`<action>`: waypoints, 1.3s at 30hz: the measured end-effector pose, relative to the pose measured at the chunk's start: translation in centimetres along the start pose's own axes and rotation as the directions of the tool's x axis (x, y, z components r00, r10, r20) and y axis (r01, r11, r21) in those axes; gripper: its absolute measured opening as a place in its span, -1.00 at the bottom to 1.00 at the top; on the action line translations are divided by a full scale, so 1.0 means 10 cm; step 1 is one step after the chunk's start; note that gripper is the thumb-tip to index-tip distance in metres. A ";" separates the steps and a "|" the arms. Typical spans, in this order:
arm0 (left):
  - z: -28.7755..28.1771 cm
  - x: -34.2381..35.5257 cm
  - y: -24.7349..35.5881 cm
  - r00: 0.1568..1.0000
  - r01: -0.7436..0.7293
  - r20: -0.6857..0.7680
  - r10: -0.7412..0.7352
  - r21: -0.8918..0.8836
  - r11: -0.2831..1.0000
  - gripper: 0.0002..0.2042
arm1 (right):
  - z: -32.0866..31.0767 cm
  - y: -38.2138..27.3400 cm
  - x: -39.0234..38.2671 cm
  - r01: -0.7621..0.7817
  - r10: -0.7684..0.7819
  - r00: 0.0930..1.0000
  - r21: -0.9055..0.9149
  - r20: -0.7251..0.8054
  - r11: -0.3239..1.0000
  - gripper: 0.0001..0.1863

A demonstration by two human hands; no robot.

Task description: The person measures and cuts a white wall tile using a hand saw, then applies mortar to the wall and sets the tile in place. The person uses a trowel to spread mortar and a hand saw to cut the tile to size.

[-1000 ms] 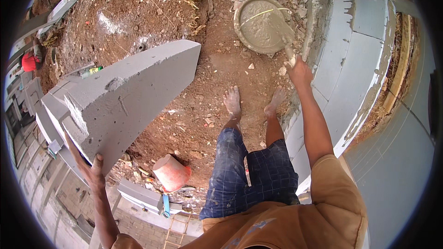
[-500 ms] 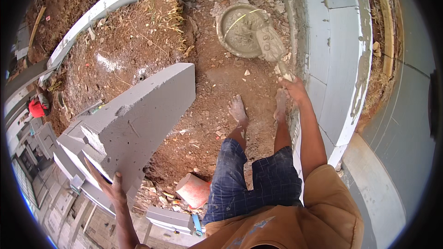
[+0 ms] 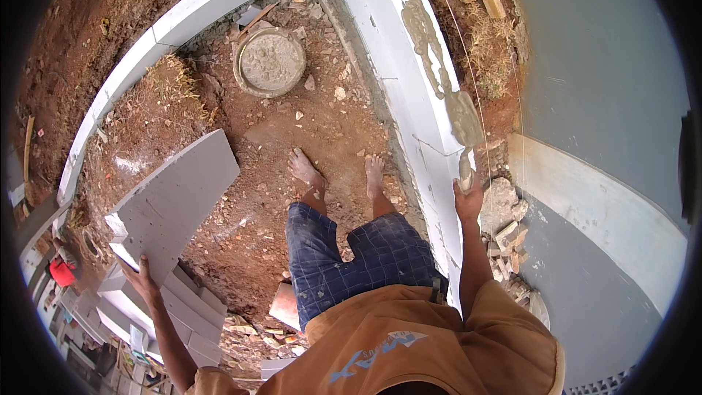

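At about eight o'clock the left hand has its grip spread on the lower end of a large, flat, pale grey concrete-like block, thumb on the broad face and fingers around the end edge. The block slants across nine o'clock, above a stack of similar grey blocks; whether it bears on them is hard to tell. It looks stiff and bulky, probably lighter than solid stone, with corners likely to chip — best taken low, along the sound edges near its middle, rather than by the notched end.

At eleven o'clock a round, shallow, mortar-smeared tub sits on the reddish-brown soil, holding wet grey mortar.

From twelve to three o'clock runs a low, white-faced block wall, a ragged grey mortar strip along its top. At two o'clock a mortar-coated trowel lies over that top; the right hand, near three, has its grip closed around the handle. Wet mortar should make the blade heavy and slippery — the handle is the place to hold.
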State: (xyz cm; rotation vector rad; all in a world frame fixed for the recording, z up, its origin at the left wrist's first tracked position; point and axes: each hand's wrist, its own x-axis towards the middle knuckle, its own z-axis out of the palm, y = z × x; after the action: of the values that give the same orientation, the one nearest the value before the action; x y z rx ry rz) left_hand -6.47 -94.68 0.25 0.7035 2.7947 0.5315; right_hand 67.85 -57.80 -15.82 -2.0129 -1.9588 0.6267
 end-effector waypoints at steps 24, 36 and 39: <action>-0.05 0.04 -0.29 1.000 0.015 -0.006 -0.014 0.052 0.999 -0.07 | 0.28 -0.21 0.32 -0.172 0.173 0.985 -0.221 -0.011 0.960 -0.53; -0.03 -0.09 -0.07 0.998 0.052 -0.049 -0.048 0.083 0.995 -0.02 | 0.54 -0.62 0.48 -0.196 0.183 0.980 -0.298 -0.072 0.934 -0.52; 0.02 -0.04 0.21 0.997 0.070 -0.035 -0.067 0.078 0.994 0.08 | 0.97 -1.07 0.41 -0.070 0.075 0.997 -0.135 0.034 0.988 -0.49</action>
State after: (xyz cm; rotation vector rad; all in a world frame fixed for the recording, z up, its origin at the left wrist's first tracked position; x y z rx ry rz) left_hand -5.15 -93.11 0.95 0.6173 2.8725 0.4251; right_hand 53.80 -54.21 -19.73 -2.1757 -2.0068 0.5685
